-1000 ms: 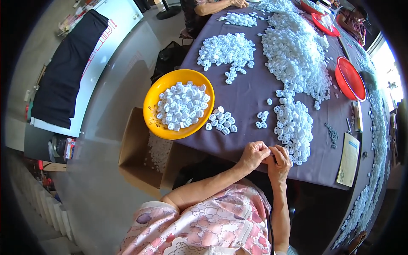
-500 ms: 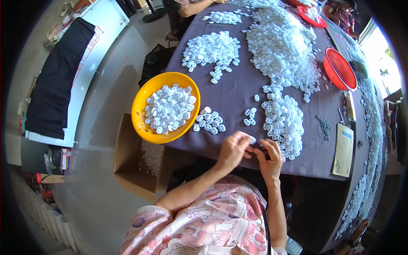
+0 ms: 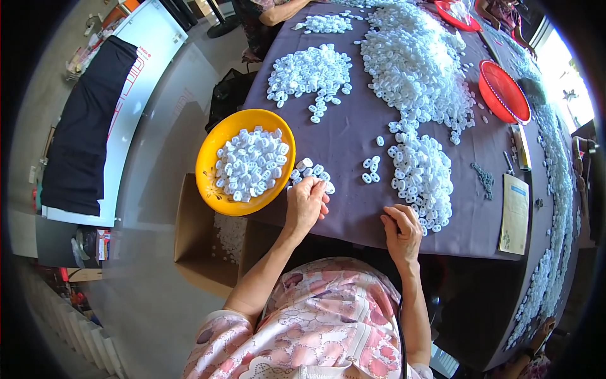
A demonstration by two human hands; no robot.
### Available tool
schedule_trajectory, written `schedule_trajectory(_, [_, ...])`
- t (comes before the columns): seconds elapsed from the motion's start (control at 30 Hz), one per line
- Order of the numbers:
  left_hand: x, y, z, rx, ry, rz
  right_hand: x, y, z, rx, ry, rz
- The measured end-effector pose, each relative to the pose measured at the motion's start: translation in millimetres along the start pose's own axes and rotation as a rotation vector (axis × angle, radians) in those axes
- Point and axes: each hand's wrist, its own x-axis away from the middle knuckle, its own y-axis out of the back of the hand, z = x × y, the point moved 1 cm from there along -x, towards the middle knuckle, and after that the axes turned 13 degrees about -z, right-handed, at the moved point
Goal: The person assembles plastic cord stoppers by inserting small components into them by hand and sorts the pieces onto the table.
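My left hand [image 3: 305,204] is at a small group of white oval pieces with two holes [image 3: 319,172] beside the yellow bowl. Its fingers are curled closed. One white piece [image 3: 329,187] shows right at the fingertips; whether they grip it or it lies in the group is unclear. Over the table's front edge, my right hand [image 3: 404,235] has its fingers bent in toward the thumb, and what they hold, if anything, is hidden. Nearest to it is a pile of the same white pieces [image 3: 421,174]. The yellow bowl [image 3: 205,151] contains many thicker-looking white pieces.
A few white pieces [image 3: 371,169] lie mid-table, with larger heaps [image 3: 410,69] behind. A red basket [image 3: 514,104], small greenish-grey parts [image 3: 484,180] and a tan booklet [image 3: 513,215] are on the right. An open cardboard box [image 3: 196,252] stands below the bowl. Other people sit around the table.
My left hand has moved left, away from my right hand, to the small group by the bowl. Earlier both hands were together around a white piece. My right hand has stayed near the pile.
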Motion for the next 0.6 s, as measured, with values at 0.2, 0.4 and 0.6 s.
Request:
schedule_trajectory(0.2, [-8.9, -1.5, 0.0, -0.283, -0.737, -0.285, -2.5, 1.7, -0.3, -0.007, 0.016, -0.012])
schedule_trajectory(0.4, [2.1, -19.2, -12.9, -0.628, -1.107, -0.276, -0.4, 4.6, -3.4, -0.007, -0.011, -0.03])
schedule_trajectory(0.6, [-11.3, -22.5, 7.6, -0.714, -1.074, -0.198, 2.2, 7.7, -8.2, -0.088, 0.018, -0.007])
